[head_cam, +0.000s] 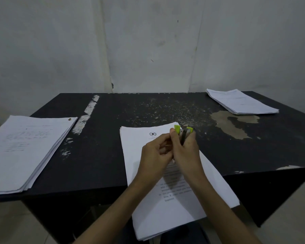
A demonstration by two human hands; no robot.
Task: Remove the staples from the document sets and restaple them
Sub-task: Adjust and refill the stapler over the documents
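Two hands meet over the middle document set (136, 145), which lies at the near edge of the black table (113, 131) with its near end hanging off. My right hand (187, 153) wraps the lime-green stapler (183, 133), fingers curled round its body. The stapler's green tips poke out on the far side, above the set's far right corner. My left hand (154, 154) is just left of it and touching, fingers curled in toward the stapler's near end; I can't tell if they pinch anything. Both forearms angle in from the near side. A paper stack (25, 148) lies at near left, a third stack (241, 103) at far right.
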